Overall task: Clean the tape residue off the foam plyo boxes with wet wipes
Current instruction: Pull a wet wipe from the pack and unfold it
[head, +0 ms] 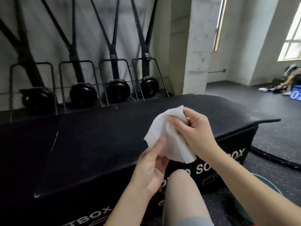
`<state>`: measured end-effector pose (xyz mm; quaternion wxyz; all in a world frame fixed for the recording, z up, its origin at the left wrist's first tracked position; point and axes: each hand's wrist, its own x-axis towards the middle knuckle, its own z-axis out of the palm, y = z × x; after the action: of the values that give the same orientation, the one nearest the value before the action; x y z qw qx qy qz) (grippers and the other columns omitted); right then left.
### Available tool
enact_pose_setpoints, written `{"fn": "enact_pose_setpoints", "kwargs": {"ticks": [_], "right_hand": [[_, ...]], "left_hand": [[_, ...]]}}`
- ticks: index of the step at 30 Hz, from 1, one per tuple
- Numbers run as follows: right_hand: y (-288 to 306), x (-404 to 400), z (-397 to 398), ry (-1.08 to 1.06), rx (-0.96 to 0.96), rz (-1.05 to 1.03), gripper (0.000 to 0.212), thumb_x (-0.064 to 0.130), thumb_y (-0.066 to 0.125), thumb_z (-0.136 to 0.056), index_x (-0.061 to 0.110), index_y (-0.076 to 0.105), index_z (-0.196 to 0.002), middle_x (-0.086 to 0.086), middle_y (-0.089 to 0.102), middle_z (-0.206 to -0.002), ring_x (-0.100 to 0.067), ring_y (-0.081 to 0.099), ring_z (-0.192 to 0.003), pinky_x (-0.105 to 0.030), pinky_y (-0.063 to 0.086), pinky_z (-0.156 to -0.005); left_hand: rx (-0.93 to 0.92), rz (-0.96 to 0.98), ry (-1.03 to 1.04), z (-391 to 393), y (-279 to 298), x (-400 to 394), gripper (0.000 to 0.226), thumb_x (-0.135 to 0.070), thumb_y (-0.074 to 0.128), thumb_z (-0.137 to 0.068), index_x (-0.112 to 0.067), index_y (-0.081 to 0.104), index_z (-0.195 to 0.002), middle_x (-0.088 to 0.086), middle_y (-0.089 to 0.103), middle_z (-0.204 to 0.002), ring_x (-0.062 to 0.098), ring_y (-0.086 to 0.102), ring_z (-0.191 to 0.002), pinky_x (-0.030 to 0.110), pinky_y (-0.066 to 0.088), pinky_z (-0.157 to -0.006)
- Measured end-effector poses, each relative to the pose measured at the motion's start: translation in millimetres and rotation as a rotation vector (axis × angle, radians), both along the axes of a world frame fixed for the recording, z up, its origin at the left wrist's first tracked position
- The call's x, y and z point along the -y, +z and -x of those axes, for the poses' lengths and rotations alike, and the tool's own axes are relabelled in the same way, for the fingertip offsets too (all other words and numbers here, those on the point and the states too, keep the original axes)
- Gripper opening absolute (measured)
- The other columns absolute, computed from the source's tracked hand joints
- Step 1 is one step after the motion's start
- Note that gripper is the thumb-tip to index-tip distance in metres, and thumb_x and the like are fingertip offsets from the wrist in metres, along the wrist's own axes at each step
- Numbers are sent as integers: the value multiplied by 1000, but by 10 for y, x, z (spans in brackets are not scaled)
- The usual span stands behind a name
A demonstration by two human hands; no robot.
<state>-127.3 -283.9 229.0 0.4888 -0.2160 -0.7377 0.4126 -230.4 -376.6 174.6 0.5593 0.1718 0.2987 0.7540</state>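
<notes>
A long black foam plyo box (97, 141) fills the middle of the view, with white lettering on its near side. A thin pale streak (54, 141) runs across its top at the left. Above the box's near edge I hold a white wet wipe (169, 134) spread between both hands. My left hand (151, 168) pinches its lower edge with thumb and fingers. My right hand (193, 126) grips its upper right part. My knee (180, 190) rests against the box's near side.
Several black ski-type machines (114, 82) stand along the white wall behind the box. A concrete pillar (198, 46) rises at the right. A black floor mat (276, 154) lies right of the box. A person (291, 80) crouches by a blue box (295, 94) far right.
</notes>
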Motion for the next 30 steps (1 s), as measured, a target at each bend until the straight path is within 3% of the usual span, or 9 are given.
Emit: {"fn": "enact_pose_setpoints", "kwargs": {"ticks": [4, 9, 12, 14, 17, 21, 25, 27, 30], "right_hand": [[77, 166, 450, 119, -4, 7, 53, 27, 74, -92, -11, 39, -78, -27, 34, -65, -24, 31, -59, -46, 28, -48], [117, 239, 886, 282, 18, 45, 45, 31, 72, -94, -10, 54, -85, -26, 49, -69, -22, 45, -61, -40, 37, -53], [161, 212, 1082, 355, 71, 35, 23, 30, 72, -93, 7, 70, -88, -11, 65, -70, -22, 62, -62, -34, 48, -54], [180, 197, 1172, 488, 102, 105, 10, 25, 72, -91, 19, 77, -97, -10, 76, -89, -32, 73, -82, -39, 59, -70], [191, 150, 1325, 616, 106, 122, 15, 14, 68, -92, 19, 81, -96, -21, 74, -96, -30, 72, -90, -40, 60, -81], [239, 157, 1596, 643, 66, 83, 55, -23, 45, -89, 15, 79, -69, -10, 75, -82, -13, 69, -75, -17, 49, -66], [229, 129, 1896, 612, 47, 86, 62, -21, 39, -90, 22, 74, -63, 0, 71, -75, -17, 50, -61, -21, 35, -54], [202, 106, 2044, 607, 54, 114, 61, -20, 40, -92, 22, 74, -63, -2, 72, -78, -26, 49, -65, -25, 34, -55], [204, 66, 2234, 629, 80, 130, 62, -21, 39, -92, 21, 74, -63, -4, 73, -79, -11, 60, -65, -15, 40, -54]], "left_hand": [[-149, -30, 108, 351, 86, 287, 33, -24, 66, -93, -7, 70, -121, 15, 69, -123, 30, 65, -116, 47, 48, -104], [-514, -5, 406, 842, 313, 617, 27, -20, 59, -99, -6, 67, -120, 15, 71, -118, 30, 67, -112, 48, 51, -99], [-654, 37, 497, 1170, 434, 816, 21, -16, 60, -98, -8, 70, -114, 12, 74, -110, 29, 70, -104, 44, 55, -90], [-689, 54, 511, 1362, 504, 919, 19, -11, 60, -96, -6, 71, -111, 14, 74, -107, 31, 71, -102, 43, 57, -88], [-758, 59, 522, 1660, 571, 1058, 18, 1, 58, -93, 0, 73, -102, 17, 74, -102, 31, 71, -100, 36, 58, -82], [-947, 17, 496, 2042, 650, 1179, 36, 15, 51, -76, -9, 73, -62, 22, 69, -83, 34, 70, -87, 38, 57, -74], [-1011, 36, 497, 2380, 659, 1117, 54, 27, 38, -72, -12, 68, -51, 32, 65, -83, 45, 67, -90, 53, 57, -79], [-1083, 65, 502, 2538, 631, 1107, 58, 29, 37, -73, -15, 70, -53, 25, 68, -83, 39, 68, -89, 49, 59, -78], [-1193, 125, 462, 2739, 590, 1125, 59, 29, 40, -73, -17, 73, -58, 3, 70, -91, 24, 68, -97, 38, 56, -85]]}}
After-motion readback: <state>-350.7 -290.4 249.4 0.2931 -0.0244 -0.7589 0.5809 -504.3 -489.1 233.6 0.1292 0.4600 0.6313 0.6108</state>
